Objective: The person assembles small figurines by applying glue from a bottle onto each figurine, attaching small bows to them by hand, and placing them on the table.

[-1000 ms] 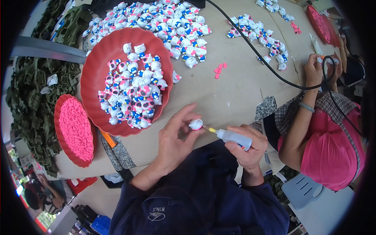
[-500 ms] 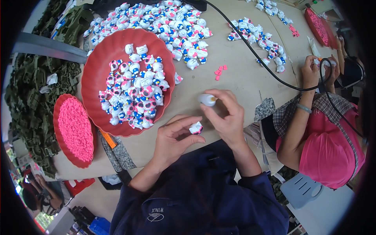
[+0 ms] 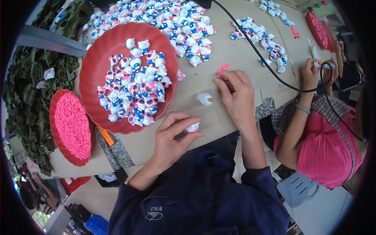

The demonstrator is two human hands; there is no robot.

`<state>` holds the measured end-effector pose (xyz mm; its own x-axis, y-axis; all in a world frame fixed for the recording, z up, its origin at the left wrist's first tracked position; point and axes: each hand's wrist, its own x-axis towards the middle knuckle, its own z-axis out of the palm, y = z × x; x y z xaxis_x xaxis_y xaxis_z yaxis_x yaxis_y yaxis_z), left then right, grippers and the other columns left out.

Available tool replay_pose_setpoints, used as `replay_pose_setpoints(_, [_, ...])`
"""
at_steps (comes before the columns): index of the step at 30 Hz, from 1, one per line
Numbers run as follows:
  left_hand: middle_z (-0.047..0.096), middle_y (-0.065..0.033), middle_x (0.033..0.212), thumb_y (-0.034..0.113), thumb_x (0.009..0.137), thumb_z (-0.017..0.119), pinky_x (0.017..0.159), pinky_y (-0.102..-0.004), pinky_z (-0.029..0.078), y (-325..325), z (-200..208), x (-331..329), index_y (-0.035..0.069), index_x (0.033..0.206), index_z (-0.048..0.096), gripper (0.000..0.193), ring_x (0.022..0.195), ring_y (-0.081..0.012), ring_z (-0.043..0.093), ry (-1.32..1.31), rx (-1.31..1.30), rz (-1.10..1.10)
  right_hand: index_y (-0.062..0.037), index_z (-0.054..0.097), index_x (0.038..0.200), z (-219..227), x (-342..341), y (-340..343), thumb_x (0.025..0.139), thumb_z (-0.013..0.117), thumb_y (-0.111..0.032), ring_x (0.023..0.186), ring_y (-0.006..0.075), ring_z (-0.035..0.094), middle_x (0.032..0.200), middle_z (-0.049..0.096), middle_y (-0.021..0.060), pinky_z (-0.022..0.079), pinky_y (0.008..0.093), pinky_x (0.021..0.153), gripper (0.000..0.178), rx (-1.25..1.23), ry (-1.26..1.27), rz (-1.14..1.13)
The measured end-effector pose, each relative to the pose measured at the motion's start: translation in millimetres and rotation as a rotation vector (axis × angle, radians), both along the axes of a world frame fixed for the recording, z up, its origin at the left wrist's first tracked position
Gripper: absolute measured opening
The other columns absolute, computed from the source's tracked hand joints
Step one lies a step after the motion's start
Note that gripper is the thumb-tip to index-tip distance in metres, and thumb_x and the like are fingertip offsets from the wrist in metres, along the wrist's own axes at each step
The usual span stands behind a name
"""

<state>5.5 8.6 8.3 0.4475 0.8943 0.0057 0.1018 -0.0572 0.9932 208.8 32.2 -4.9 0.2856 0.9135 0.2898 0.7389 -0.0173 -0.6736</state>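
Observation:
Between the thumb and fingers of my left hand (image 3: 172, 137) is a small white cat figurine (image 3: 192, 128) with a pink edge; the fingers hide part of it. My right hand (image 3: 239, 96) reaches farther out over the table, thumb and forefinger pinched at a small pink piece (image 3: 218, 76). Just beyond those fingertips lie several more pink pieces (image 3: 224, 66). A small white squeeze bottle (image 3: 204, 99) with a yellowish tip rests on the table between my two hands, touched by neither.
Left of my hands, a big red scalloped bowl (image 3: 91, 74) holds many figurines, beside a smaller red dish (image 3: 53, 129) of pink pieces. A figurine heap (image 3: 172, 19) lies behind. A black cable (image 3: 258, 64) crosses at right, near a co-worker in pink (image 3: 325, 152).
My right hand has let go of the squeeze bottle, now on the table, and moved away to the loose pink pieces. My left hand keeps the figurine, nearly in place.

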Motion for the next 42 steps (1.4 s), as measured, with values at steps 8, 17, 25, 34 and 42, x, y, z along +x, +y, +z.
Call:
replay_pose_setpoints(8, [0.051, -0.0045, 0.105, -0.006, 0.072, 0.073, 0.072, -0.0218, 0.05, -3.4, -1.0, -2.2, 0.005, 0.111, 0.065, 0.041, 0.088, -0.0095, 0.055, -0.179, -0.291, 0.004, -0.0018, 0.067, 0.09, 12.6, 3.9, -26.5, 0.078, 0.065, -0.002, 0.077, 0.0226, 0.059, 0.082, 0.063, 0.009, 0.047, 0.0305, 0.067, 0.012, -0.048, 0.111, 0.069])
replay_pose_setpoints(17, [0.054, -0.0044, 0.101, -0.002, 0.072, 0.074, 0.066, -0.0218, 0.046, -8.1, -3.8, -4.9, 0.007, 0.113, 0.065, 0.043, 0.082, -0.0102, 0.053, 0.046, -0.026, 0.089, -0.0013, 0.069, 0.09, 8.5, -1.4, -26.3, 0.077, 0.067, 0.0, 0.075, 0.017, 0.06, 0.084, 0.064, 0.0081, 0.047, 0.0263, 0.063, 0.013, -0.047, 0.035, 0.054])
replay_pose_setpoints(25, [0.057, -0.0055, 0.098, -0.001, 0.07, 0.076, 0.063, -0.0212, 0.045, -8.7, -3.0, -0.4, 0.005, 0.105, 0.066, 0.036, 0.074, -0.0099, 0.054, 0.09, 0.072, 0.149, -0.0041, 0.072, 0.085, 26.7, -20.5, -60.3, 0.07, 0.073, 0.0, 0.068, 0.0153, 0.056, 0.076, 0.063, 0.0055, 0.043, 0.0265, 0.058, 0.015, -0.032, 0.327, 0.024])
replay_pose_setpoints(34, [0.056, -0.0062, 0.103, -0.005, 0.069, 0.076, 0.068, -0.0226, 0.05, -16.8, -11.4, 10.8, 0.001, 0.099, 0.061, 0.034, 0.079, -0.0097, 0.057, -0.227, -0.134, 0.153, -0.0026, 0.072, 0.086, 25.5, -38.4, -78.2, 0.068, 0.074, 0.003, 0.065, 0.0147, 0.055, 0.074, 0.062, 0.0054, 0.042, 0.0243, 0.057, 0.02, 0.025, 0.438, 0.105])
replay_pose_setpoints(42, [0.061, -0.008, 0.097, -0.005, 0.069, 0.076, 0.067, -0.0242, 0.052, -15.7, -12.4, 13.9, 0.002, 0.096, 0.062, 0.032, 0.081, -0.0129, 0.06, -0.062, 0.098, 0.155, -0.0028, 0.071, 0.086, 23.8, -41.0, -78.7, 0.069, 0.074, 0.001, 0.067, 0.0169, 0.058, 0.076, 0.064, 0.0063, 0.046, 0.0269, 0.059, 0.018, 0.037, 0.415, 0.122])
